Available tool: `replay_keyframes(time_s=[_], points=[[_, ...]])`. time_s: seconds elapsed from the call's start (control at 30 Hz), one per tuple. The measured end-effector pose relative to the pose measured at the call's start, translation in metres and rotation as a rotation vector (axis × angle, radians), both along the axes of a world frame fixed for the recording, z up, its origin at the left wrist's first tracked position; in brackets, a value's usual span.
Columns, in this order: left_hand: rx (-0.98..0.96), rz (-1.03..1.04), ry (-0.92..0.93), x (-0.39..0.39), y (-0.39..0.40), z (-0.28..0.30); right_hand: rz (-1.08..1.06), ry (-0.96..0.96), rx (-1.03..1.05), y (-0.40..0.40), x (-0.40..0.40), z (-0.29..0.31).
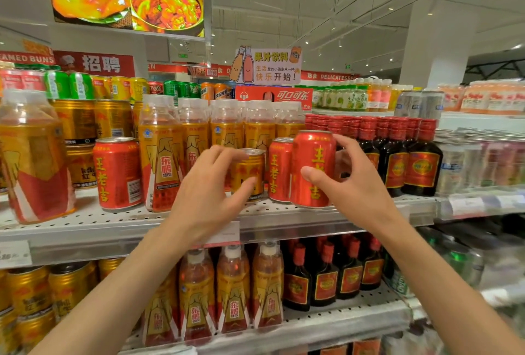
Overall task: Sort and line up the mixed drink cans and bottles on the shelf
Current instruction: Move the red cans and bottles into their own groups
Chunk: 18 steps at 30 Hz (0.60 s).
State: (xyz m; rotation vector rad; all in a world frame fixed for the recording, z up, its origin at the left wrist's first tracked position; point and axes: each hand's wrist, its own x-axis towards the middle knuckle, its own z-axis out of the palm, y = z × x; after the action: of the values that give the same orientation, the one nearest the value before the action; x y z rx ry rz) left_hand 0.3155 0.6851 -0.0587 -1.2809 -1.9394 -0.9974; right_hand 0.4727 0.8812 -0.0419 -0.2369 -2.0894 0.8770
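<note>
Supermarket aisle, white perforated metal shelf (119, 219) under a white ceiling with track lights. Left hand (208, 187) has its fingers curled round a small gold can (250, 174) at the shelf's front edge. Just right of that gold can, the right hand (350, 177) pinches a red Wanglaoji can (311, 168), thumb in front, fingers behind. Dark red-capped bottles (420, 158) sit further right, orange Dongpeng bottles (163, 153) left.
</note>
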Motion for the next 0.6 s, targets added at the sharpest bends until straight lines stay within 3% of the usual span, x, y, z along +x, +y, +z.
replay_keyframes(time_s=[0.17, 0.4, 0.6], points=[[-0.135, 0.053, 0.05, -0.004, 0.043, 0.037, -0.053, -0.026, -0.017, 0.019, 0.01, -0.016], [-0.455, 0.067, -0.119, -0.011, 0.076, 0.063, -0.095, -0.029, -0.046, 0.029, 0.018, -0.022], [-0.363, 0.051, -0.166, -0.005, 0.08, 0.06, -0.096, -0.037, -0.045, 0.029, 0.019, -0.022]])
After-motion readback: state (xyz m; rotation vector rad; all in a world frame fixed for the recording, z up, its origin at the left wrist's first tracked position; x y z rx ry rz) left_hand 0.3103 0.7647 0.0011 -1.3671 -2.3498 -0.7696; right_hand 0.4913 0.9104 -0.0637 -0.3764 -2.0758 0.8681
